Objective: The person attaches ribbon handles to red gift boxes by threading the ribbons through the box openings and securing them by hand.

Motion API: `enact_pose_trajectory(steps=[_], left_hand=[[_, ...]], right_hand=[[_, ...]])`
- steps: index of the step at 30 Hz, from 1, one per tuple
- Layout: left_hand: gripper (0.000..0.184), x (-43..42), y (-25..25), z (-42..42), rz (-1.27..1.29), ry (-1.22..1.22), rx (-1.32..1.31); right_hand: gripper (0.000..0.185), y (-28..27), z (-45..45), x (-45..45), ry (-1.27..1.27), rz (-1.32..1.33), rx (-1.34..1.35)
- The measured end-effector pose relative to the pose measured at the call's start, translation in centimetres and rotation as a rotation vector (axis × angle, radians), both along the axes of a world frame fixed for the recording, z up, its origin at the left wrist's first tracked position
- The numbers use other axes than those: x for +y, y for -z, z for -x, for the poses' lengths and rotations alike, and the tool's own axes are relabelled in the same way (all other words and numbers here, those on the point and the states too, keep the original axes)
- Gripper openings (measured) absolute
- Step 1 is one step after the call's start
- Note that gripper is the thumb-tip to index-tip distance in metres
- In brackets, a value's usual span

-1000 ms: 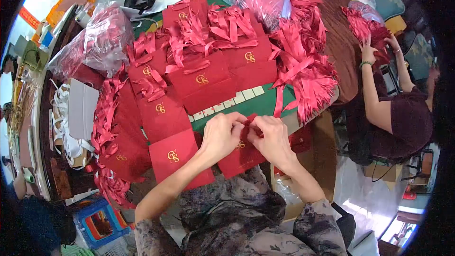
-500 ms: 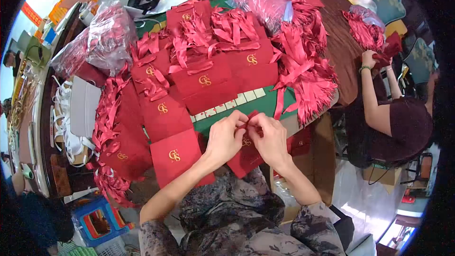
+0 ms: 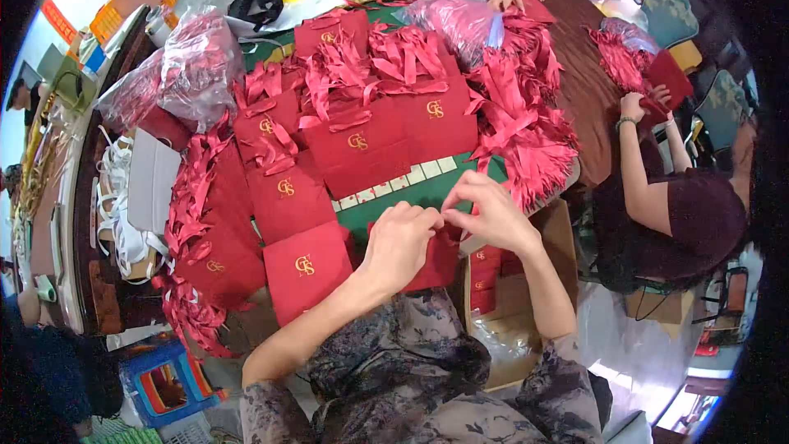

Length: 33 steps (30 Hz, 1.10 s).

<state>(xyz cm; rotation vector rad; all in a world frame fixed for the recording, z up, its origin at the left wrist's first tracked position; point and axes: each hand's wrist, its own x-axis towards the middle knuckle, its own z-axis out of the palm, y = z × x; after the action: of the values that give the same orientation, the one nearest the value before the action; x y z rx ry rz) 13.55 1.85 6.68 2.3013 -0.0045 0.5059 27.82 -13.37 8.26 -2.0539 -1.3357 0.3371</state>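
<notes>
Item 1: red bag (image 3: 436, 267), qty 1, in work. Loc.: nr edge of worktop (image 3: 590, 66), in front of the lap, under both hands; top mostly hidden.

Item 2: L hand (image 3: 400, 242). Fingers bent, apparently clamped on the bag's upper edge; thumb hidden.

Item 3: R hand (image 3: 491, 215). Thumb & forefinger tips nearly tog., just beside L fingertips; can't tell if anything is pinched between.

Step (judged): fine handwork at the bag's top edge, poss. on a ribbon; no finished result visible.

Next move calls for (judged): L hand holding the bag steady, R hand getting a clean pinch on a small part, w/o creasing the bag.

Adj. stock: flat bag (image 3: 288, 288), gold letters, L of L hand; stacked bags (image 3: 362, 156), several, ribbons up, beyond hands; ribbon bundle (image 3: 530, 152), R of stack; carton (image 3: 563, 230), beside R forearm, w/ small bags (image 3: 485, 267) inside.
</notes>
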Motion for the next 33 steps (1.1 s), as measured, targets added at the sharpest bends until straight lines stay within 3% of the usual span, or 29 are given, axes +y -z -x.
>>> enact_pose_trajectory(steps=[1, 11, 18, 20, 22, 25, 28, 30, 33], left_hand=[[0.013, -0.1, -0.3, 0.0, -0.040, -0.012, -0.004], [0.017, -0.9, 0.7, 0.1, -0.252, -0.011, -0.132], [0.015, -0.5, 0.6, -0.5, -0.273, -0.009, -0.237], [0.013, -0.1, 0.6, -0.8, -0.208, -0.025, -0.204], [0.012, 0.5, 0.7, -1.1, -0.140, -0.040, -0.175], [0.013, 0.9, 0.9, -1.1, 0.014, -0.022, 0.122], [0.015, 0.7, 2.1, -1.3, 0.074, -0.071, 0.063], [0.017, 1.3, 2.7, -1.3, 0.101, -0.044, 0.077], [0.016, 2.1, 3.5, -1.2, 0.163, -0.113, 0.235]], right_hand=[[0.014, -1.2, 0.0, 0.0, 0.022, 0.038, 0.121], [0.018, -0.4, -1.2, -0.7, -0.141, 0.185, -0.009], [0.023, 1.1, -3.0, 0.4, -0.307, 0.080, 0.304], [0.021, 2.4, -3.1, 1.0, -0.236, -0.026, 0.466], [0.021, 3.8, -2.5, 1.5, -0.174, -0.072, 0.449], [0.018, 5.1, -1.6, 2.6, 0.141, -0.275, 0.467], [0.017, 5.7, -1.9, 3.1, 0.330, -0.347, 0.433], [0.020, 5.9, -2.0, 2.8, 0.327, -0.358, 0.384], [0.018, 5.7, -2.7, 0.7, 0.529, -0.356, 0.054]])
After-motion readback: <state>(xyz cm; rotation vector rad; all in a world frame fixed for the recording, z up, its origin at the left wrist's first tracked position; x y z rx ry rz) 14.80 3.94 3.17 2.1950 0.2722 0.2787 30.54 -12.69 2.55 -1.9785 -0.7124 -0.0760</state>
